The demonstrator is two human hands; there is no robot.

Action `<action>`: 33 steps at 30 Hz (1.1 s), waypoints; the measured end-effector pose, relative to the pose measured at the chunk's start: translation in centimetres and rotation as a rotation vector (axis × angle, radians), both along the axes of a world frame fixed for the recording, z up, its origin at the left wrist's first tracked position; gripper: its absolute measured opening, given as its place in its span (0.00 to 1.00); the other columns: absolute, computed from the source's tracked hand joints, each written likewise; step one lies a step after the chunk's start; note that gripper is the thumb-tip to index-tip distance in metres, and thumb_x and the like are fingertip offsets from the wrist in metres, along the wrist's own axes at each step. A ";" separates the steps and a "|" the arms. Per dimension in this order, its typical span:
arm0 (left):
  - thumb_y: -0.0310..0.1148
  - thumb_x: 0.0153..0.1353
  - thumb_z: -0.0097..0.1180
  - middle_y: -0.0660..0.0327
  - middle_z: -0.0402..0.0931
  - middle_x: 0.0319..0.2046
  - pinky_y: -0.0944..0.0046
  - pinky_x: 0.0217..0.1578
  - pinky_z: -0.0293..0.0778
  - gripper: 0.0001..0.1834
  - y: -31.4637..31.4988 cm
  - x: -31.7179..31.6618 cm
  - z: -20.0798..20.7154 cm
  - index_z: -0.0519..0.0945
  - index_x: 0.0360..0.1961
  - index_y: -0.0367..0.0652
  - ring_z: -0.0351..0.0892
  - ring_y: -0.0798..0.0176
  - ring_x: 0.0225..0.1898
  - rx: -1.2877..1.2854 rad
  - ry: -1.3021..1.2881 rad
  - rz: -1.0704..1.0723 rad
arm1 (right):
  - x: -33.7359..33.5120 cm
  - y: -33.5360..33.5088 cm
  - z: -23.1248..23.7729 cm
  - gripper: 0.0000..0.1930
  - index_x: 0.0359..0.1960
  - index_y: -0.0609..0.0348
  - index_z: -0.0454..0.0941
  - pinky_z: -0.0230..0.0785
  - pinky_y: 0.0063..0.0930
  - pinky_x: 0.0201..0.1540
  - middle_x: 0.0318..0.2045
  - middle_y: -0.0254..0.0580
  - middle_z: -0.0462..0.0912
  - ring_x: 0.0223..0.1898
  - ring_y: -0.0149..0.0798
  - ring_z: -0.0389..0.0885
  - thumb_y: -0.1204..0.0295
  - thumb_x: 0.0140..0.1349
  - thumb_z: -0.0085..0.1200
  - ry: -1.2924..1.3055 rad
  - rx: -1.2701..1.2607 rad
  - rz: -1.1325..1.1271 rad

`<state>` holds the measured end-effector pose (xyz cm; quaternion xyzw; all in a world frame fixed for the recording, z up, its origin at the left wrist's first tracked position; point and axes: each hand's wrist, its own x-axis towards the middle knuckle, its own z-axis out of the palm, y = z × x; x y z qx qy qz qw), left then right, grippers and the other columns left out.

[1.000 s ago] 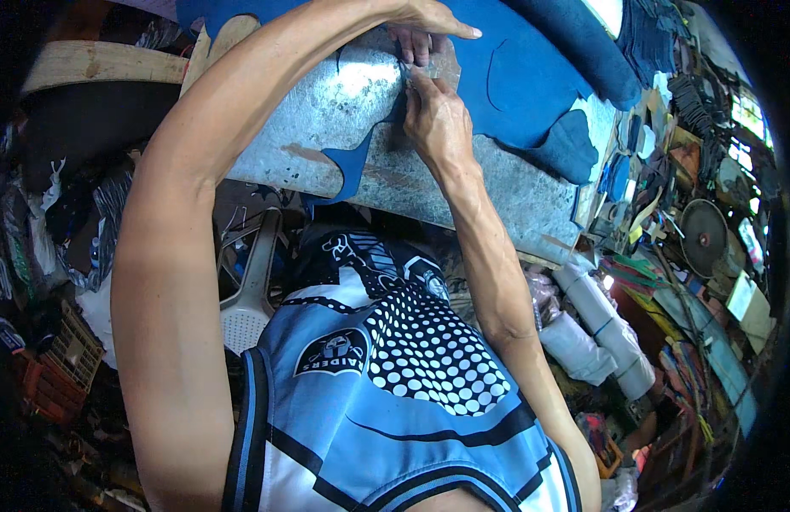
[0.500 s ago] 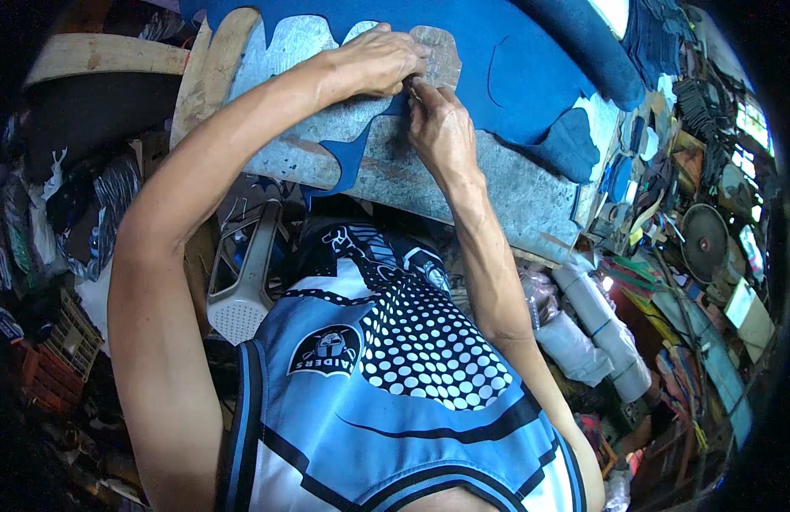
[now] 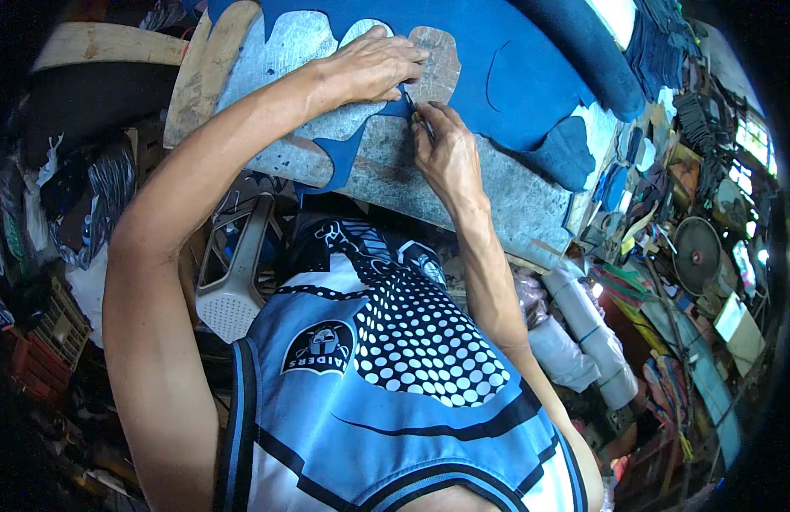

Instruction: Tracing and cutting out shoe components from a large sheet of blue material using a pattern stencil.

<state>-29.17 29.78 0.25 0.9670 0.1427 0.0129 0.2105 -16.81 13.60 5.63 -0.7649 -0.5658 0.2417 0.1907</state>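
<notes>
A blue sheet of leather or fabric covers the far part of a worn metal-topped table. On it lies a flat greyish-brown template with rounded edges. My left hand rests on the template's left edge, its fingers stretched out and pressing down. Just below the template, my right hand is closed round a small cutting knife; its thin dark blade points up toward the template's lower left corner, at the blue sheet. A cut strip of blue material hangs at the table's near edge.
A rolled length of dark blue material lies at the far right. A white plastic stool stands below the table. Plastic-wrapped rolls, a round speaker-like fan and heaped scraps crowd the right; a red crate sits at left.
My right hand has drawn slightly down and right, away from the left hand, so the knife blade now shows. My left hand stays on the template with little change.
</notes>
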 end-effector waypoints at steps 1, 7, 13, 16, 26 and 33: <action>0.38 0.53 0.69 0.59 0.69 0.66 0.47 0.65 0.61 0.24 -0.2 0.0 -0.3 0.82 0.52 0.48 0.64 0.56 0.68 0.007 -0.005 0.024 | 0.1 -0.1 -0.1 0.15 0.50 0.64 0.80 0.76 0.46 0.51 0.53 0.62 0.79 0.49 0.62 0.81 0.74 0.62 0.52 0.009 0.005 0.008; 0.36 0.54 0.68 0.60 0.69 0.67 0.48 0.66 0.60 0.23 -0.6 -0.1 -0.4 0.81 0.52 0.49 0.63 0.56 0.70 -0.010 -0.009 0.058 | 1.3 -0.8 -0.4 0.16 0.49 0.65 0.80 0.74 0.43 0.56 0.55 0.60 0.79 0.54 0.61 0.79 0.74 0.61 0.53 0.034 -0.032 0.038; 0.34 0.55 0.68 0.59 0.69 0.67 0.49 0.66 0.60 0.22 -0.9 -0.7 0.2 0.81 0.52 0.46 0.63 0.57 0.70 -0.048 -0.033 0.069 | 2.7 -0.9 -0.3 0.16 0.50 0.64 0.80 0.73 0.43 0.57 0.57 0.57 0.78 0.55 0.57 0.79 0.74 0.61 0.53 0.061 -0.074 0.121; 0.33 0.56 0.67 0.59 0.69 0.67 0.50 0.65 0.60 0.22 -1.1 -1.0 -0.1 0.81 0.52 0.45 0.63 0.57 0.70 -0.035 -0.031 0.084 | 3.2 -0.8 -0.4 0.16 0.51 0.63 0.80 0.73 0.42 0.58 0.57 0.55 0.78 0.55 0.57 0.79 0.74 0.61 0.53 0.065 -0.086 0.171; 0.31 0.57 0.65 0.61 0.67 0.68 0.49 0.67 0.58 0.22 -1.7 -1.3 0.6 0.80 0.54 0.47 0.61 0.59 0.71 -0.071 0.036 0.130 | 5.6 0.4 0.8 0.16 0.51 0.61 0.79 0.72 0.37 0.59 0.58 0.47 0.79 0.57 0.51 0.79 0.76 0.61 0.55 0.113 -0.214 0.300; 0.33 0.57 0.65 0.61 0.66 0.69 0.46 0.70 0.54 0.22 -2.6 -1.2 0.9 0.80 0.54 0.47 0.60 0.59 0.72 -0.080 0.061 0.171 | 7.1 1.6 1.5 0.15 0.51 0.60 0.80 0.72 0.39 0.58 0.58 0.44 0.80 0.55 0.51 0.81 0.74 0.61 0.54 0.090 -0.308 0.427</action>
